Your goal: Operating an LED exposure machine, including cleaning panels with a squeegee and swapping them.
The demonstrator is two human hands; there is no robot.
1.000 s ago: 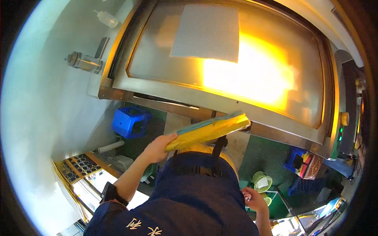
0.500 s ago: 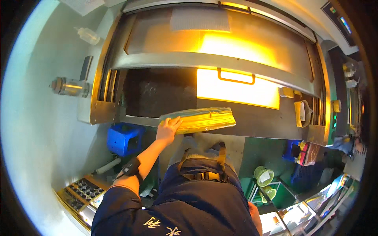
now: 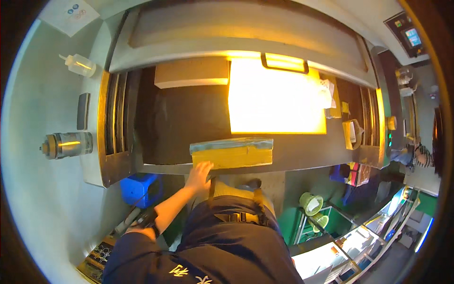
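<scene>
Lying past the left hand [image 3: 199,178], whose grip is unclear, the stack [image 3: 231,158] seems heavy, bendable, best held at both ends.

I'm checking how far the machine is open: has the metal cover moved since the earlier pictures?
Yes. The metal cover has slid toward the back against the left side rail, exposing more bright panel.

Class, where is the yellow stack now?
In the head view, the yellow stack is near the middle, at the near edge of the dark surface, below the glowing panel; the left hand is at its lower left corner.
</scene>
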